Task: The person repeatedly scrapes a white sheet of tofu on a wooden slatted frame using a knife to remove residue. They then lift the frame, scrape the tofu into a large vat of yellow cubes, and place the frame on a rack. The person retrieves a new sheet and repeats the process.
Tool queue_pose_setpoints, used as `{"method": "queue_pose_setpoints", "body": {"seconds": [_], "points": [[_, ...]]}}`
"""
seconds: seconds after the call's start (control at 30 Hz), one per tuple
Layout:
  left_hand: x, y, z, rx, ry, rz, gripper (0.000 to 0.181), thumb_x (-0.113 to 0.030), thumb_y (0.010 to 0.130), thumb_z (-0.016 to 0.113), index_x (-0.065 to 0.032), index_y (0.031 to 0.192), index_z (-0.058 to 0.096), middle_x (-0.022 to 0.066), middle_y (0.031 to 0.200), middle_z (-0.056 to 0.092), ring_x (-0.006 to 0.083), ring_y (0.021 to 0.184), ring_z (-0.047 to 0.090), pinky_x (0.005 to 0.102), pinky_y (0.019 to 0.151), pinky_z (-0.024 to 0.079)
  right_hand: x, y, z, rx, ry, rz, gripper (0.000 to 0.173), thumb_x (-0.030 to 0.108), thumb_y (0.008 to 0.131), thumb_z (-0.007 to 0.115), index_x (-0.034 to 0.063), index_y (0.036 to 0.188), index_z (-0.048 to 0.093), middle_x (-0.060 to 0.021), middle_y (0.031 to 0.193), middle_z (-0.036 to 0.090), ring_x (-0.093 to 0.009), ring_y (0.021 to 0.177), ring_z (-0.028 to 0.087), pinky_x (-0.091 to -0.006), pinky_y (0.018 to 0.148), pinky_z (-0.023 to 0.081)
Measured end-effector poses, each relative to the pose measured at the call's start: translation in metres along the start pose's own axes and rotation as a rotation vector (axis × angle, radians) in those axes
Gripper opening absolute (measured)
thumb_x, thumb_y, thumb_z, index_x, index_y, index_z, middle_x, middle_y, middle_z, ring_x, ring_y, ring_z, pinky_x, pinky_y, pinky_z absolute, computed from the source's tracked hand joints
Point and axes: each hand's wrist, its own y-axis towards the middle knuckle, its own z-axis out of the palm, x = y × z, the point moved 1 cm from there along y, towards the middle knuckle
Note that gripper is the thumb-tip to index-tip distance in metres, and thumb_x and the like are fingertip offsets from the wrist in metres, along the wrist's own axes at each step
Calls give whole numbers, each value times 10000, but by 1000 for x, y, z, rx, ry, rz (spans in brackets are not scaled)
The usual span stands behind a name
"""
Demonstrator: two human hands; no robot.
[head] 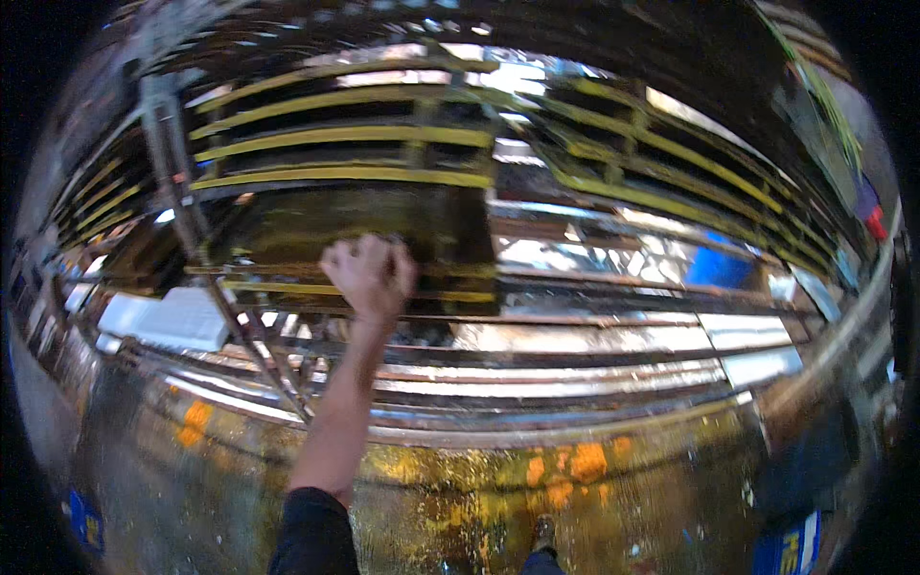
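Observation:
My left hand (370, 277) reaches forward from a black sleeve, its fingers bent. It overlaps the dark brown panel (323, 215) below yellow slatted rails (345, 136); motion blur hides whether the fingers touch or hold anything. A slanting metal post (194, 237) stands left of the hand. Below the hand, long pale metal strips or rails (546, 388) run across the view. My right hand is out of view; on that side are more yellow slats (668, 144) and a blue object (719, 267).
Light grey slabs or boxes (165, 320) lie at the left. The wet-looking floor (445, 503) has orange patches (589, 461), with a shoe (544, 530) at the bottom. A blue item with lettering (787, 550) is at the lower right, another blue item (86, 521) at the lower left.

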Motion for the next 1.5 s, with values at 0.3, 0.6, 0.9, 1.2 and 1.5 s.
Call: {"method": "queue_pose_setpoints", "body": {"seconds": [0.3, 0.6, 0.9, 1.2, 1.5], "points": [[87, -21, 18, 98, -2, -134, 378, -299, 918, 574, 25, 1099, 644, 193, 1092, 620, 341, 1010, 566, 459, 914, 414, -238, -132, 74, 226, 785, 728, 389, 306, 887, 658, 38, 1163, 598, -200, 1118, 643, -354, 1039, 631, -543, 832, 507], [-302, -383, -112, 1698, -380, -280, 615, -356, 917, 636, 13, 1374, 455, 169, 1354, 519, 259, 1170, 531, 412, 978, 431, -367, -62, 81, 159, 1168, 676, 450, 382, 833, 688, 88, 1164, 605, -146, 1138, 655, -321, 997, 646, -522, 794, 530], [-477, -548, -112, 2453, -296, -549, 617, -351, 883, 687, 14, 1336, 481, 163, 1284, 550, 257, 1100, 565, 394, 909, 471, -364, 196, -130, -294, 511, -280, 428, 365, 925, 588, 53, 1218, 589, -117, 1029, 696, -224, 753, 689, -350, 598, 549], [-805, -514, 157, 1902, -1125, -1019, 592, -238, 889, 688, -72, 1375, 395, 123, 1278, 544, 236, 1020, 623, 366, 746, 541, -191, 516, -367, -356, 1007, -184, 378, 333, 880, 686, 45, 1119, 632, -42, 819, 672, -126, 689, 634, -305, 578, 506], [-1034, -497, 442, 1516, -1050, -1545, 672, -375, 905, 633, -82, 1428, 327, 95, 1276, 510, 207, 1161, 533, 395, 925, 444, -193, 789, -513, -623, 1291, 58, 625, 440, 845, 704, -13, 1245, 547, -150, 1078, 660, -208, 852, 656, -328, 638, 533]]}}
